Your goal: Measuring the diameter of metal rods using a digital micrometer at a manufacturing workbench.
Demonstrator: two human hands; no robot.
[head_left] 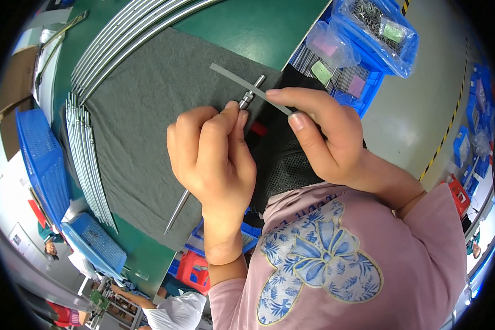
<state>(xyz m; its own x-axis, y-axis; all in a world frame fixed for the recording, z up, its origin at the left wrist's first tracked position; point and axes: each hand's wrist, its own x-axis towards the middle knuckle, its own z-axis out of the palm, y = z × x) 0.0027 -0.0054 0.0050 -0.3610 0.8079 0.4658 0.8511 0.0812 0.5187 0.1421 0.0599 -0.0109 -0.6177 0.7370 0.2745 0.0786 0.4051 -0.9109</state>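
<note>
My left hand (212, 148) is closed around a slim metal rod (177, 212), pinching it just below its stepped, collared end (247, 99). The rod slants over a dark grey cloth (137, 115), its far tip up and to the right. Between thumb and forefinger, my right hand (333, 135) grips a thin, flat grey strip (234, 77). The strip crosses the rod near the tip, just above the collars. Whether it presses on the rod or only passes over it, I cannot tell.
Left on the cloth lies a bundle of thin rods (87, 165); long shiny tubes (129, 41) curve behind it. Blue baskets (43, 151) flank the green table. At right are a blue bin (372, 93) of rods and bagged metal parts (368, 16). Another person (176, 312) is at lower left.
</note>
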